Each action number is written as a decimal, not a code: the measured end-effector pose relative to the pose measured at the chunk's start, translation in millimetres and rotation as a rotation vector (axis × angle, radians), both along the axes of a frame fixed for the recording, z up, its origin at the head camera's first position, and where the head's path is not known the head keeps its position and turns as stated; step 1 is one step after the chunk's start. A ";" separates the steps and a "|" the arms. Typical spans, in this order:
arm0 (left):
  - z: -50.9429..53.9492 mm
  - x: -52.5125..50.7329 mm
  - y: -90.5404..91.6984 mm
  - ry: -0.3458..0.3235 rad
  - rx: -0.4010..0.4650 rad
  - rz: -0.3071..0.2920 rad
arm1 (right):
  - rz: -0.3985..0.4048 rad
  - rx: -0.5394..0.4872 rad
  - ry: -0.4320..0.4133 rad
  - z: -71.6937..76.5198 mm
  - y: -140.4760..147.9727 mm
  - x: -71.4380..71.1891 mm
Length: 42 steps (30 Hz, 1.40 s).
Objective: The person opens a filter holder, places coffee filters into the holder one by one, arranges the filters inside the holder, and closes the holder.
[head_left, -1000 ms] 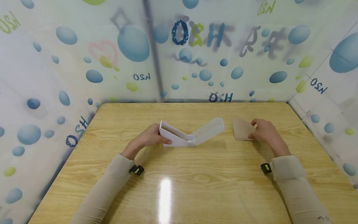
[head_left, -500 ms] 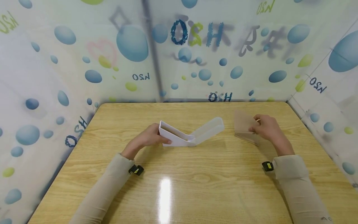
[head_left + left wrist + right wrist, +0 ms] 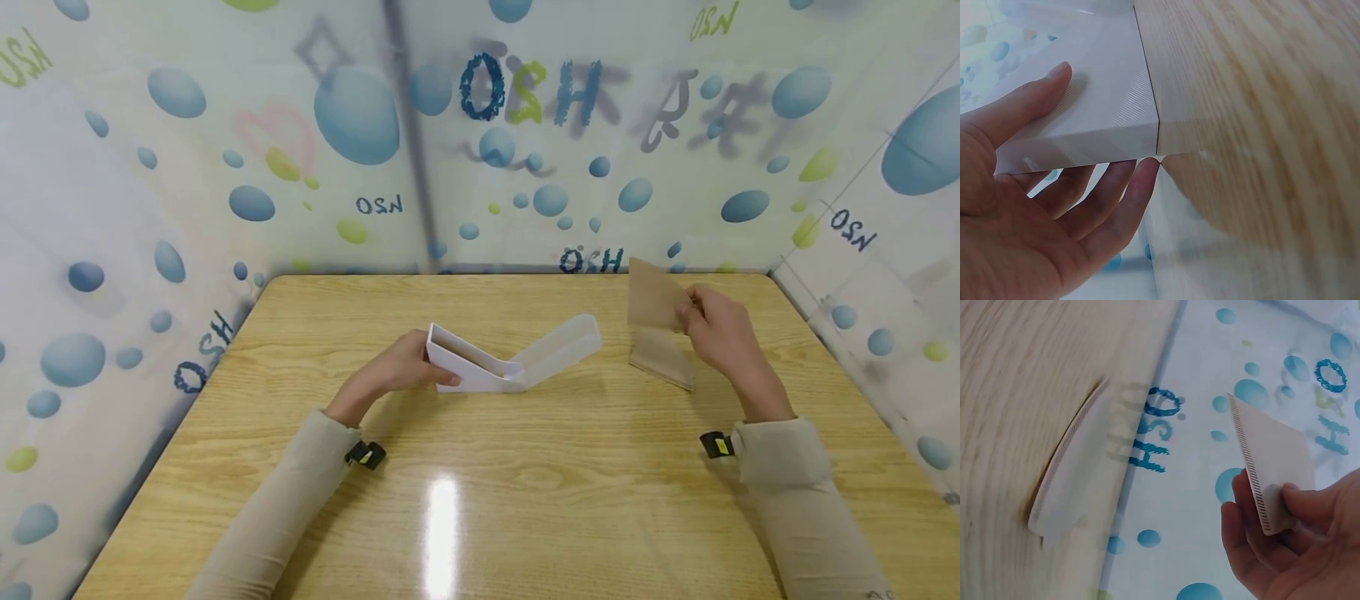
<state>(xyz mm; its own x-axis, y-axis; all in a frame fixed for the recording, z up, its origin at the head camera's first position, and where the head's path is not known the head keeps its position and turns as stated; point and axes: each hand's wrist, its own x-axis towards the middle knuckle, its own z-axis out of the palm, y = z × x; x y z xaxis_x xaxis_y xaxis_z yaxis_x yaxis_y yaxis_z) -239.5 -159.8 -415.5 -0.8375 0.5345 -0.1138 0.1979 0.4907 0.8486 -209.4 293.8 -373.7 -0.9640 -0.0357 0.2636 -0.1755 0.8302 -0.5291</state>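
Observation:
My left hand [image 3: 397,363] grips the closed end of a white box [image 3: 471,372] standing on its side, thumb on the near face. In the left wrist view the thumb lies on the box [image 3: 1104,87] and the fingers of the hand [image 3: 1041,231] are at its edge. A translucent lid [image 3: 558,350] stands swung out from the box's right end. My right hand [image 3: 723,332] pinches a brown paper piece [image 3: 652,296], raised over more brown paper [image 3: 662,358] lying on the table. The right wrist view shows the held paper [image 3: 1272,456] between thumb and fingers, apart from the lower paper [image 3: 1072,469].
The wooden table [image 3: 525,500] reaches to a patterned wall sheet [image 3: 480,167] with blue dots and letters at the back and sides. A black band [image 3: 365,455] is at the left wrist, and another [image 3: 717,444] at the right.
My right hand has risen and moved slightly right, lifting one paper piece off the others, which now show below it. The left hand and the box have stayed in place.

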 end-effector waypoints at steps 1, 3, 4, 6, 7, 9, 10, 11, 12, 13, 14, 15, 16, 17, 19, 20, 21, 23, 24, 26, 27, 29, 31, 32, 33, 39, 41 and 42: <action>0.2 0.3 0.1 -0.003 -0.001 0.003 | -0.005 0.001 0.035 1.0 -1.5 0.8; 0.8 0.8 0.2 -0.007 -0.004 0.008 | -0.016 -0.001 0.091 3.4 -4.7 2.4; 1.2 1.0 0.3 -0.008 -0.005 0.010 | -0.022 -0.002 0.119 4.7 -6.5 3.3; 1.4 1.1 0.4 -0.007 -0.008 0.013 | -0.035 -0.011 0.168 7.3 -9.9 4.9; 1.4 1.0 0.5 -0.008 -0.009 0.016 | -0.043 -0.018 0.188 8.6 -11.7 6.0; 1.4 0.6 0.6 -0.008 -0.009 0.017 | -0.062 -0.042 0.219 11.0 -14.9 8.0; 1.2 0.6 0.7 -0.010 -0.008 0.016 | -0.072 -0.053 0.234 11.9 -16.2 8.9; 1.2 0.4 0.8 -0.011 -0.007 0.017 | -0.081 -0.065 0.246 12.8 -17.4 9.6; 1.0 0.2 1.0 -0.011 -0.009 0.020 | -0.089 -0.076 0.256 13.6 -18.5 10.2; 1.0 0.1 1.0 -0.011 -0.010 0.020 | -0.095 -0.088 0.264 14.3 -19.8 10.7; 0.9 -0.1 0.9 -0.010 -0.011 0.017 | -0.099 -0.098 0.269 15.0 -20.9 11.0; 0.9 -0.2 0.9 -0.010 -0.013 0.016 | -0.101 -0.106 0.276 15.7 -21.9 11.1; 1.0 -0.3 0.9 -0.009 -0.015 0.015 | -0.103 -0.114 0.283 16.3 -23.1 11.1; 1.1 -0.5 1.0 -0.008 -0.019 0.018 | -0.104 -0.123 0.290 17.1 -24.3 11.1; 1.5 -0.3 0.9 -0.010 -0.021 0.017 | -0.109 -0.141 0.311 18.0 -27.4 10.5; 1.6 -0.4 1.0 -0.010 -0.022 0.016 | -0.109 -0.153 0.325 18.5 -29.4 10.3; 1.6 -0.4 1.2 -0.010 -0.021 0.015 | -0.107 -0.165 0.343 18.9 -31.6 10.0; 1.8 -0.2 1.6 -0.010 -0.020 0.017 | -0.099 -0.185 0.376 19.4 -36.5 9.5; 1.9 -0.3 1.7 -0.011 -0.020 0.016 | -0.092 -0.196 0.387 19.5 -39.1 9.5; 2.4 -0.3 2.0 -0.009 -0.019 0.013 | -0.078 -0.204 0.395 20.2 -44.3 10.4; 2.7 -0.1 2.2 -0.007 -0.019 0.012 | -0.072 -0.204 0.396 20.5 -46.3 10.7; 3.3 0.1 2.4 -0.008 -0.016 0.010 | -0.064 -0.202 0.395 20.9 -49.7 11.4; 3.8 0.4 2.5 -0.011 -0.013 0.008 | -0.061 -0.197 0.397 21.4 -52.3 12.0; 3.9 0.4 2.5 -0.011 -0.012 0.008 | -0.059 -0.199 0.401 21.4 -53.2 12.0; 3.8 0.4 2.3 -0.010 -0.013 0.010 | -0.057 -0.202 0.410 21.3 -54.0 11.7; 1.8 0.8 1.5 -0.012 -0.025 0.022 | -0.065 -0.220 0.444 20.6 -57.9 10.5; 1.3 0.9 1.6 -0.014 -0.028 0.022 | -0.066 -0.231 0.445 20.8 -59.2 10.7; 1.0 0.8 1.7 -0.012 -0.029 0.022 | -0.066 -0.236 0.446 20.8 -59.8 10.9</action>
<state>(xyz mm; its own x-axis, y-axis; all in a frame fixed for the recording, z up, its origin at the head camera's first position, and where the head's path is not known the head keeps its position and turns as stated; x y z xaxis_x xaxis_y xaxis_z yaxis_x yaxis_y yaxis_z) -238.7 -158.1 -414.5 -0.8475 0.5122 -0.1394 0.1763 0.5193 0.8362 -198.5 234.0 -352.9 -0.7542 0.1318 0.6433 -0.3777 0.7143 -0.5892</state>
